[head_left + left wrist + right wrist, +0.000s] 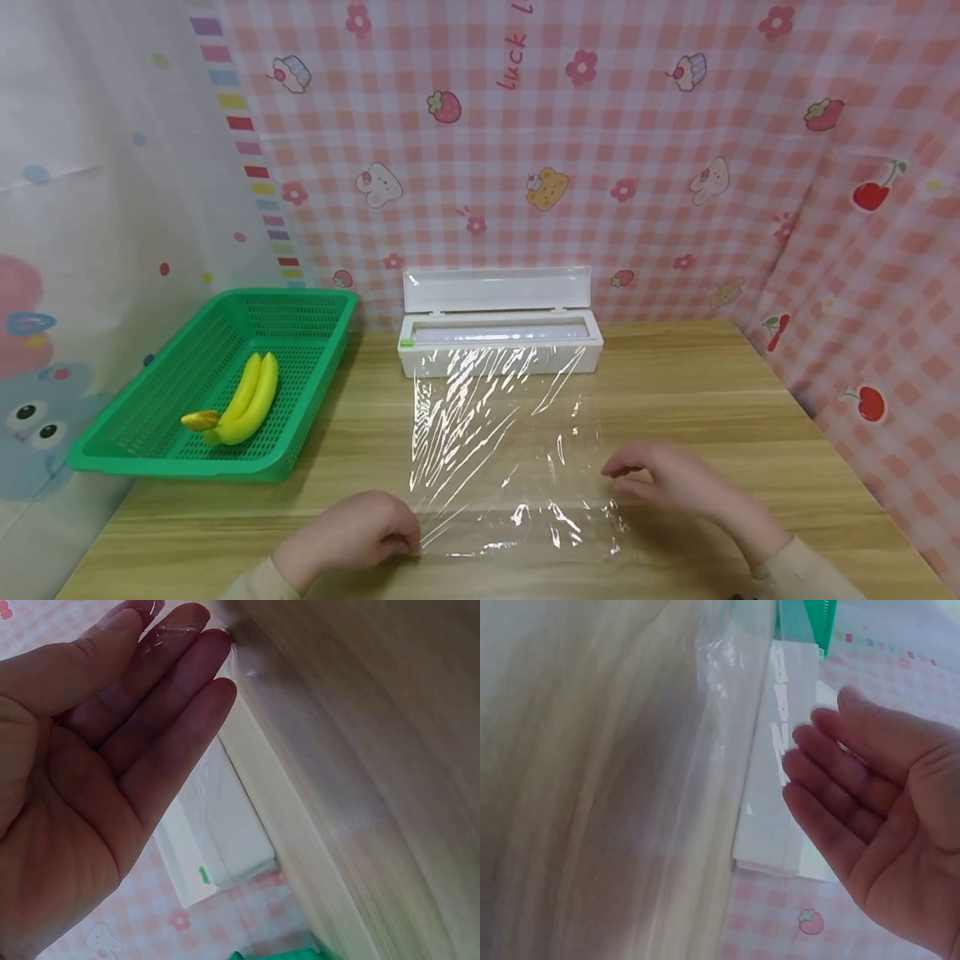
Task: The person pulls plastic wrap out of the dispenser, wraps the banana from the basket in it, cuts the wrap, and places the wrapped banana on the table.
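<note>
A sheet of clear cling film [510,467] stretches from a white dispenser box [498,358], its lid raised, toward the front of the table. My left hand [360,533] pinches the film's near left corner between thumb and index finger, as the left wrist view shows. Beside the film's right edge hovers my right hand [667,479], fingers relaxed and slightly bent, nothing between them. In the right wrist view that hand [877,795] has a gap between thumb and fingertips. Inside the box a pale roll [498,334] is visible.
On the left of the wooden table [675,375] stands a green plastic basket [315,417] holding yellow bananas [255,404]. A pink checked cloth [487,142] hangs behind the table and along the right side. White printed cloth [97,167] hangs on the left.
</note>
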`<state>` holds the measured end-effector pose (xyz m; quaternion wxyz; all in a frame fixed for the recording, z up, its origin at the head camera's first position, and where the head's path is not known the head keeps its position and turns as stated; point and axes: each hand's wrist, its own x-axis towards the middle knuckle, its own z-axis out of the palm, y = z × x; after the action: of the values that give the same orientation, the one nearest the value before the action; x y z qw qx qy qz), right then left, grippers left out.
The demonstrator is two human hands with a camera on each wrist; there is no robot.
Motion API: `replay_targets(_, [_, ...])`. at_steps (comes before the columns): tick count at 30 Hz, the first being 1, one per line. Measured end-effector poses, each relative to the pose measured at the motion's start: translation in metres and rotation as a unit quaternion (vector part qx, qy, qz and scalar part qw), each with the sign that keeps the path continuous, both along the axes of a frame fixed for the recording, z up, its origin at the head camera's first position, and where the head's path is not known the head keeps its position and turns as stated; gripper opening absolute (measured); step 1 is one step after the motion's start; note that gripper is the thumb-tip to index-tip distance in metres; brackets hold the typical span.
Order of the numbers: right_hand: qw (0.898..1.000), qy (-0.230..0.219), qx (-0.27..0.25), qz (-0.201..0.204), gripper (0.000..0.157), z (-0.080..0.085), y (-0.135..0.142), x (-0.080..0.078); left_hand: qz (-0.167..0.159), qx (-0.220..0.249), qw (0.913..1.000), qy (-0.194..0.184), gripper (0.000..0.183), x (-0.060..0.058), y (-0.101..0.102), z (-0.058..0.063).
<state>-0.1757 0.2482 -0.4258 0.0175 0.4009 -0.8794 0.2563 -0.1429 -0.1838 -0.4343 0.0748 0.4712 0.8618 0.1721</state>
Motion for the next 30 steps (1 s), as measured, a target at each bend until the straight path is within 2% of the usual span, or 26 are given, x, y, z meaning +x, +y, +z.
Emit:
replay_targets(3, [0.999,0.018,0.019,-0.030,0.021,0.000,-0.002,-0.006,-0.001,0.000,1.0000,0.003,0.012,0.000,0.000,0.000])
replay_targets(7, [0.997,0.045,0.049,-0.044,0.030,-0.003,-0.005,-0.013,-0.003,0.000,1.0000,0.002,0.012,0.000,0.000,0.000])
replay_targets(16, [0.993,0.071,0.084,-0.034,0.034,-0.014,-0.009,-0.025,-0.004,0.001,1.0000,0.000,0.009,0.000,-0.001,-0.001])
replay_targets(23, [0.991,0.075,0.105,-0.043,0.043,-0.019,-0.012,-0.029,-0.007,0.007,0.9999,0.002,0.008,0.002,-0.001,0.001])
replay_targets(30, [0.990,0.071,0.117,-0.043,0.050,-0.025,-0.013,-0.031,0.010,0.023,0.9997,0.006,0.005,0.000,-0.002,0.004])
